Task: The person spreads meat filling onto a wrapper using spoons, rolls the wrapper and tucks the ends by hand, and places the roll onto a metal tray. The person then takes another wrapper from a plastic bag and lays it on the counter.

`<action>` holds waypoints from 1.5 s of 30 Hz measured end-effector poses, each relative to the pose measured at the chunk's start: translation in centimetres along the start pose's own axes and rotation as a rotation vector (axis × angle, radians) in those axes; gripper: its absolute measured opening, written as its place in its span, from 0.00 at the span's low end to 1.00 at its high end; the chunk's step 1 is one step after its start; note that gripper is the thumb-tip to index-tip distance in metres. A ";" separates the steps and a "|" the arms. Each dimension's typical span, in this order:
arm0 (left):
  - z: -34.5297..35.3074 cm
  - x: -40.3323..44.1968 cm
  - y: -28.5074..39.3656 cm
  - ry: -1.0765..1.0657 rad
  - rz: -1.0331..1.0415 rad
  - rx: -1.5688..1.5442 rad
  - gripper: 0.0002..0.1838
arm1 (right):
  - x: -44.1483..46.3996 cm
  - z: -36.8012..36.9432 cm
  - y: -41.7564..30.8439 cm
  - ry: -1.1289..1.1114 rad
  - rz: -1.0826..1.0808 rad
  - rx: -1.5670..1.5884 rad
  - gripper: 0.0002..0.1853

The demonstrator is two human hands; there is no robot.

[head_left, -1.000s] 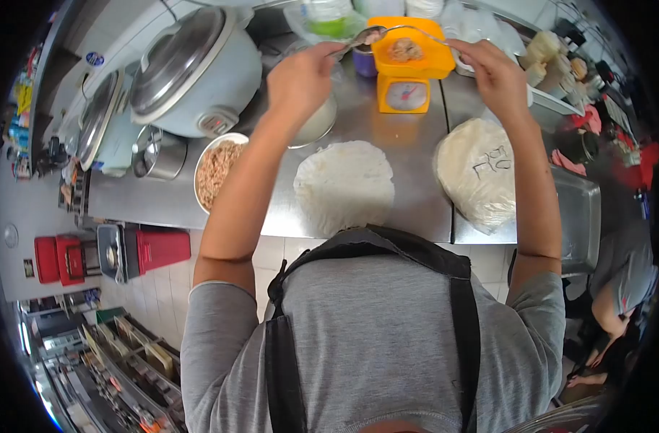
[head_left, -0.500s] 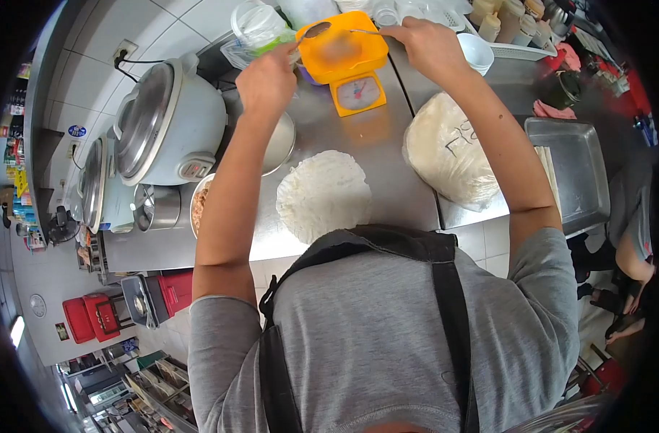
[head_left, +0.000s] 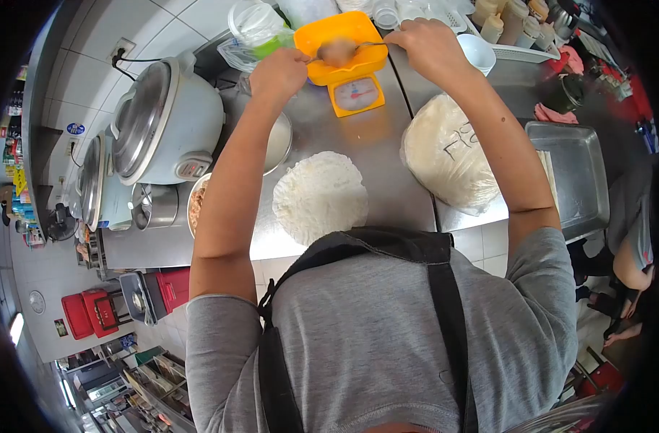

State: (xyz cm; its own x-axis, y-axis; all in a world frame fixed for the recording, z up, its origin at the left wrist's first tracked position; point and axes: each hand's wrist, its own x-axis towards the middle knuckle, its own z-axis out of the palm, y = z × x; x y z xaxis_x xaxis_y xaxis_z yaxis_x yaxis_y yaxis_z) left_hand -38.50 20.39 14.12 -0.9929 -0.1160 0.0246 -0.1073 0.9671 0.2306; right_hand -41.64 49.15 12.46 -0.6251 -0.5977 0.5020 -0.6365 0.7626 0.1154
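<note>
My left hand is closed on a metal spoon, its bowl at a blurred lump of brownish food in the yellow pan of a kitchen scale. From the other side, my right hand grips a thin-handled metal utensil; its far end meets the same lump and is hard to make out. The scale's dial faces me. Nearer my body, a flat, round white dough sheet lies on the steel counter.
Left of my arm stand a large rice cooker, a bowl of brownish filling and a metal pot. A plastic-wrapped pale bundle sits right, beside a metal tray. White bowls and sauce bottles are behind.
My left hand has moved slightly right and down, bringing the spoon from the pan's upper left to the food lump. My right hand has barely shifted. The dial needle appears turned.
</note>
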 end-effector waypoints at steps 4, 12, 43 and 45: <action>1.4 2.4 -1.8 -0.155 0.112 -0.279 0.18 | -0.4 0.4 0.7 0.031 0.004 0.000 0.21; -3.3 -1.9 -0.8 -0.210 -0.081 -0.877 0.19 | -1.5 -3.0 1.1 0.230 0.060 0.045 0.21; 10.6 -30.0 -16.9 0.219 0.343 -0.203 0.21 | -21.0 2.8 -25.4 -0.154 0.186 0.423 0.27; 11.3 -30.8 -17.5 0.227 0.373 -0.242 0.25 | -22.2 2.9 -25.8 -0.175 0.242 0.415 0.27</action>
State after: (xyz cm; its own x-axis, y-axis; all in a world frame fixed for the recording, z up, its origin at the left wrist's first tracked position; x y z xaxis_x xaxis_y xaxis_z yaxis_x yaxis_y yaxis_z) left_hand -6.60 9.62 -1.65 -0.9225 0.1556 0.3533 0.2947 0.8750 0.3840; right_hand -12.67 41.99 -4.14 -0.8206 -0.4752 0.3175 -0.5675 0.7432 -0.3543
